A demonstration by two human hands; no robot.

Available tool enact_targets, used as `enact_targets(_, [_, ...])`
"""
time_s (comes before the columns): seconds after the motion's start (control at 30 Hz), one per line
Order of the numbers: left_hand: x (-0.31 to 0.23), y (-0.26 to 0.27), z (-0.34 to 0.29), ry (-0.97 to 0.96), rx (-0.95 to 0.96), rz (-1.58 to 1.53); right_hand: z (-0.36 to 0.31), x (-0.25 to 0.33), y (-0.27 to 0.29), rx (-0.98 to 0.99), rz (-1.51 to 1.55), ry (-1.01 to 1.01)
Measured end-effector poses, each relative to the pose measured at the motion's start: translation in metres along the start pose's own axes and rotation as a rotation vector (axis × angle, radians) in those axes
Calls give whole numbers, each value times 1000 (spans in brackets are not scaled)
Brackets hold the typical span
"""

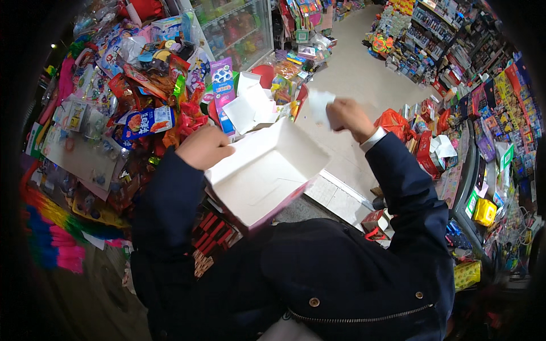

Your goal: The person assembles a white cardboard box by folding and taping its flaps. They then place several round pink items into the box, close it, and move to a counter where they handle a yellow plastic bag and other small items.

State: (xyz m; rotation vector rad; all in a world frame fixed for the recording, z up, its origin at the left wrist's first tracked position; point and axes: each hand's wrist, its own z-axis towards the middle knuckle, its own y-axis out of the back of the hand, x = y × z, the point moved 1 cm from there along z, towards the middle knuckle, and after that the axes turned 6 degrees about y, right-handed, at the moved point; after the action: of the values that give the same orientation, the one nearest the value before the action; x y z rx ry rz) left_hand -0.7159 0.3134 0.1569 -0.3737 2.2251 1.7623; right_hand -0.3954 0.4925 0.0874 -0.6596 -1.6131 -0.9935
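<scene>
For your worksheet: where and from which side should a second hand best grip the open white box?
Probably the free right wall of the box, from the right. It is open and tilted, the left hand already grips its left wall, and the right hand holds white paper above.

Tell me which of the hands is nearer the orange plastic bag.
Right. The right hand is just left of the orange plastic bag; the left hand is far across the white box.
</scene>
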Motion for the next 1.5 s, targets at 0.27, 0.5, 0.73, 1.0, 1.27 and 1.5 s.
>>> enact_targets(0.27, [82, -70, -96, 358, -323, 79, 17, -124, -76, 392, -158, -243])
enact_targets(0.5, [78, -125, -119, 377, -602, -168, 105, -100, -132, 317, -698, 413])
enact_targets(0.73, [22, -129, -53, 144, -633, -471, -52, -76, -109, 285, 315, 17])
enact_targets(1.0, [-74, -155, 39, -291, -351, -635, -188, -103, -43, -246, 618, 22])
enact_targets(1.27, [-154, -204, 91, -430, 631, -1380, -305, -80, -13, -547, 788, 116])
enact_targets(1.5, [-231, -273, 79, -184, 923, -1361, -378, -97, -1, -665, 924, 86])
